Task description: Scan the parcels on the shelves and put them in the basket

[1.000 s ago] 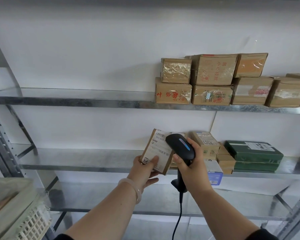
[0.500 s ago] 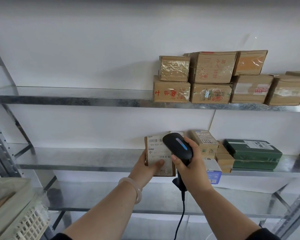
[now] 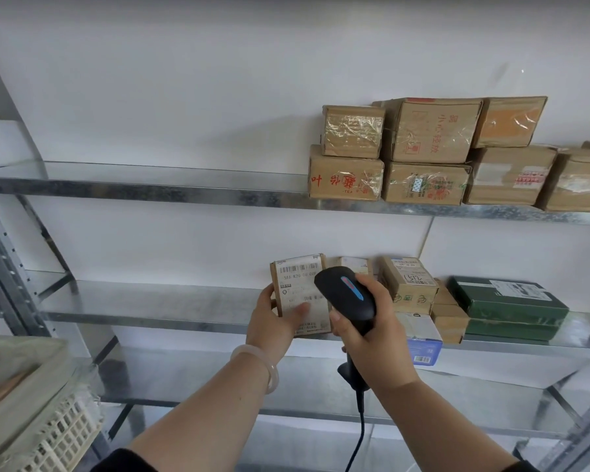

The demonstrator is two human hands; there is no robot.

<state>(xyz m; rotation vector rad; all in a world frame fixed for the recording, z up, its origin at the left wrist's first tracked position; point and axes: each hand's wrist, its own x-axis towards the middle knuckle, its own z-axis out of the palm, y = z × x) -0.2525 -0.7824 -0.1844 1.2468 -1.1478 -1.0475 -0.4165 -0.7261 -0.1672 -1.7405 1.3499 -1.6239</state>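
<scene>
My left hand (image 3: 273,318) grips a small brown parcel (image 3: 298,284) with a white barcode label, held upright in front of the middle shelf. My right hand (image 3: 372,328) grips a black corded barcode scanner (image 3: 344,294), whose head with a blue strip sits just right of the label and partly covers it. Behind them, more parcels (image 3: 409,284) and dark green boxes (image 3: 508,308) lie on the middle shelf. A white plastic basket (image 3: 48,434) is at the lower left, mostly cut off by the frame.
The upper shelf (image 3: 150,189) carries several taped cardboard boxes (image 3: 430,151) at the right. Metal shelf uprights (image 3: 0,267) stand at the left and lower right. A lower shelf (image 3: 218,379) runs beneath my arms. A blue and white box (image 3: 423,342) overhangs the middle shelf edge.
My left hand has turned the parcel from tilted to upright, label facing me. The scanner head has stayed beside the label while both hands shifted slightly.
</scene>
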